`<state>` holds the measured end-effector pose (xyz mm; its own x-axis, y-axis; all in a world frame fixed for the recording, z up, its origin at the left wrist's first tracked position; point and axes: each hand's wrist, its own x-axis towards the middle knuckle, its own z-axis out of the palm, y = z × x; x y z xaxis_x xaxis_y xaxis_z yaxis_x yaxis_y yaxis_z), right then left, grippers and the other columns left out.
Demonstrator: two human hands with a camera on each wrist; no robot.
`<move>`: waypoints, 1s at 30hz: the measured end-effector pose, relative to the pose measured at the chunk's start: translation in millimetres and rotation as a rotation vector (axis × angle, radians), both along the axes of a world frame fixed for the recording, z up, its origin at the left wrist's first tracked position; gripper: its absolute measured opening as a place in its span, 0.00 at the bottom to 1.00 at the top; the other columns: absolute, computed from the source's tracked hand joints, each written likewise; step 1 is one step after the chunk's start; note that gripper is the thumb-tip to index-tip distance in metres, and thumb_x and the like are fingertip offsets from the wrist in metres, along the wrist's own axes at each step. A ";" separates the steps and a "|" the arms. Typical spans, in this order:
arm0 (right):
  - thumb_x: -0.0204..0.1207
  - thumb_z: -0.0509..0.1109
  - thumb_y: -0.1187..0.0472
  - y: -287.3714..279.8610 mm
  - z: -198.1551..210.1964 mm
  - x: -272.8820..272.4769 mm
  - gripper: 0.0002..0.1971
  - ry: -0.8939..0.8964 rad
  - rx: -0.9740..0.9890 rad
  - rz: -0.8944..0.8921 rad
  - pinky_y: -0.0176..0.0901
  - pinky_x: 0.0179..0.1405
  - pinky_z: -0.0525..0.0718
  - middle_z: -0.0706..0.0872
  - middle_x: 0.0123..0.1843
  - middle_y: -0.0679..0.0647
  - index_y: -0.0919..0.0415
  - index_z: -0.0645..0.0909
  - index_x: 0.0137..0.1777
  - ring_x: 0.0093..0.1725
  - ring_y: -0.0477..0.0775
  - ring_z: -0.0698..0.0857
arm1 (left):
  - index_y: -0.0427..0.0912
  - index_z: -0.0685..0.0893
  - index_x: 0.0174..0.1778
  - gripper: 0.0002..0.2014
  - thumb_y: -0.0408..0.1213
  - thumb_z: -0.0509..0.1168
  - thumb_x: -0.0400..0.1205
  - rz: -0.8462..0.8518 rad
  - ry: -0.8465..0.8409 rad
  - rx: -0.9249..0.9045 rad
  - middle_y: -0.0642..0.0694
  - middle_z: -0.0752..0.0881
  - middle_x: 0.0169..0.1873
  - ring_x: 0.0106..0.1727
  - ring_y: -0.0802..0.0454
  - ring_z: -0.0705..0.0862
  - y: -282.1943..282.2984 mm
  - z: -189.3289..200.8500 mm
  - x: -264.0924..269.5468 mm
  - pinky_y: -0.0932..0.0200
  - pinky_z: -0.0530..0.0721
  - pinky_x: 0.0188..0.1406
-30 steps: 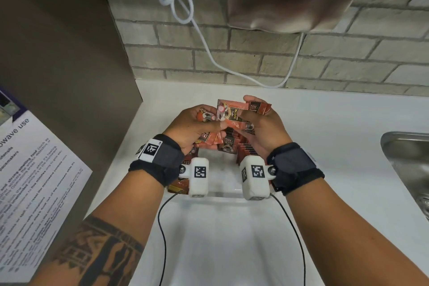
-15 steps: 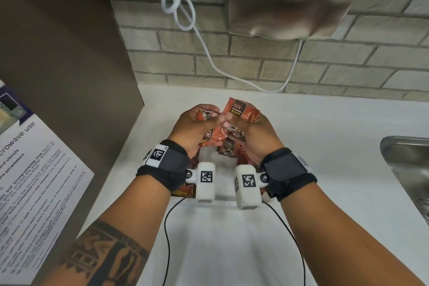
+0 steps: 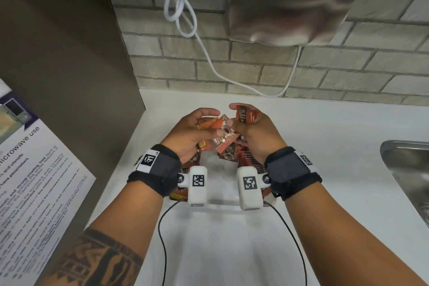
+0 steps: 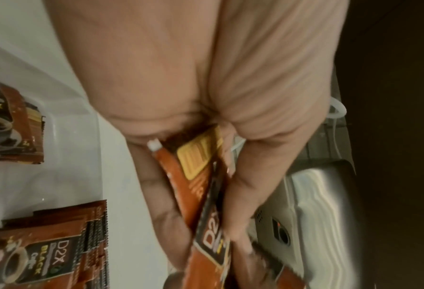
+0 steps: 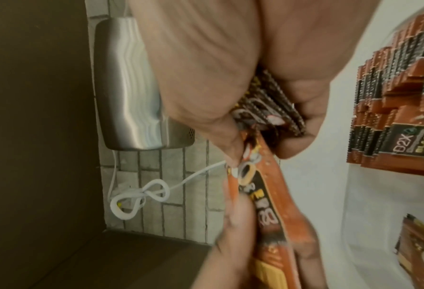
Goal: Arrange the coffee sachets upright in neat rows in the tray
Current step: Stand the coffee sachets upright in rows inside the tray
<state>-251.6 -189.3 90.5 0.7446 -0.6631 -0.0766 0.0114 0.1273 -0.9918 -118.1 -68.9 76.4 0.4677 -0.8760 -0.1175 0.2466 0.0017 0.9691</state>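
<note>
Both hands have tilted inward, the left hand (image 3: 190,132) and right hand (image 3: 257,132) each clutching coffee sachets (image 3: 224,138).

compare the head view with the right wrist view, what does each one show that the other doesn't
Only the head view shows the steel sink, the microwave notice, both wristbands and the left hand gripping sachets.

Only the right wrist view shows the serrated tops of the upright sachet row in the tray, and the sachet edges bunched inside the right hand.

Both show the hand dryer, its knotted white cable, the brick wall, the white counter and a held orange sachet.
</note>
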 end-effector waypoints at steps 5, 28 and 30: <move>0.76 0.76 0.72 -3.9 -2.0 -11.1 0.23 -0.024 0.134 0.027 0.50 0.46 0.87 0.87 0.44 0.62 0.60 0.79 0.70 0.36 0.55 0.85 | 0.43 0.84 0.61 0.24 0.17 0.75 0.73 0.170 0.038 -0.037 0.39 0.88 0.50 0.52 0.40 0.89 2.8 4.4 9.6 0.51 0.88 0.43; 0.77 0.77 0.63 3.4 -6.5 2.1 0.21 -0.029 0.264 0.100 0.53 0.55 0.89 0.91 0.54 0.58 0.60 0.80 0.69 0.56 0.56 0.90 | 0.43 0.93 0.51 0.17 0.30 0.85 0.67 0.153 -0.625 -0.083 0.48 0.85 0.60 0.60 0.60 0.86 -2.8 3.3 -14.4 0.68 0.83 0.61; 0.77 0.75 0.70 0.2 -6.7 1.0 0.24 -0.048 0.254 0.072 0.48 0.48 0.88 0.91 0.52 0.55 0.60 0.79 0.72 0.51 0.54 0.91 | 0.46 0.91 0.58 0.20 0.34 0.83 0.70 0.130 -0.576 -0.082 0.51 0.81 0.67 0.67 0.62 0.83 -0.2 2.0 -9.6 0.64 0.82 0.67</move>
